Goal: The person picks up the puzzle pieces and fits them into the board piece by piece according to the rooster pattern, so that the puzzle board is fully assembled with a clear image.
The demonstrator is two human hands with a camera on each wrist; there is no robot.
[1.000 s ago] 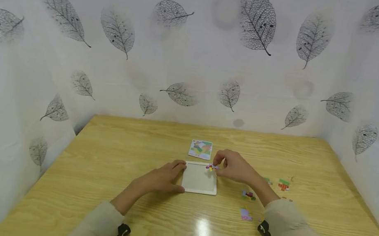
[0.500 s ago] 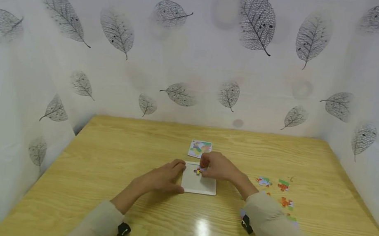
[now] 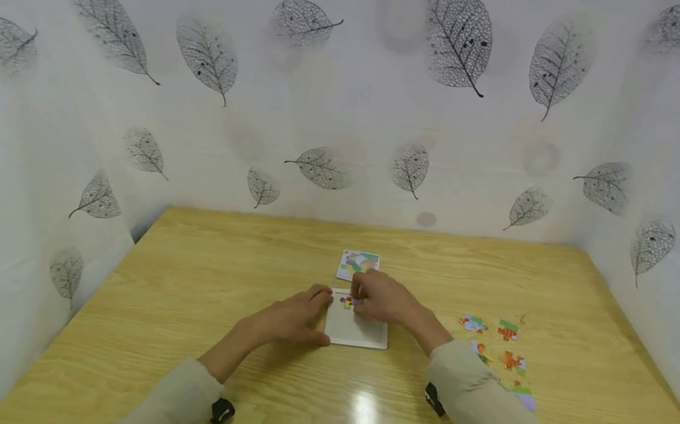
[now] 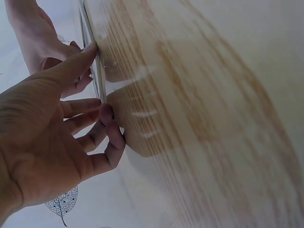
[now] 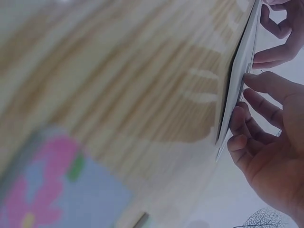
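Note:
In the head view a shallow white puzzle tray (image 3: 368,344) lies mid-table. My left hand (image 3: 288,322) holds its left side, thumb at the near corner and fingers at the far one. My right hand (image 3: 389,301) pinches a small colourful jigsaw piece (image 3: 346,302) over the tray's far left part; the fingers partly cover it. Both wrist views show the tray edge-on, with the left thumb (image 4: 78,59) along its edge and the right fingertips (image 5: 237,114) at its surface. Just behind the tray lies a square picture card (image 3: 359,262), overlapped by the right hand.
To the right lie several loose jigsaw pieces (image 3: 508,330), some hidden under the right sleeve (image 3: 484,401). A lilac piece with pink flowers (image 5: 90,194) looms blurred in the right wrist view. Leaf-printed sheeting (image 3: 359,95) encloses the wooden table (image 3: 225,253) behind and at both sides.
My right hand has carried the jigsaw piece leftward from the tray's far right corner to its far left part, uncovering loose pieces on the right. The left hand has stayed put.

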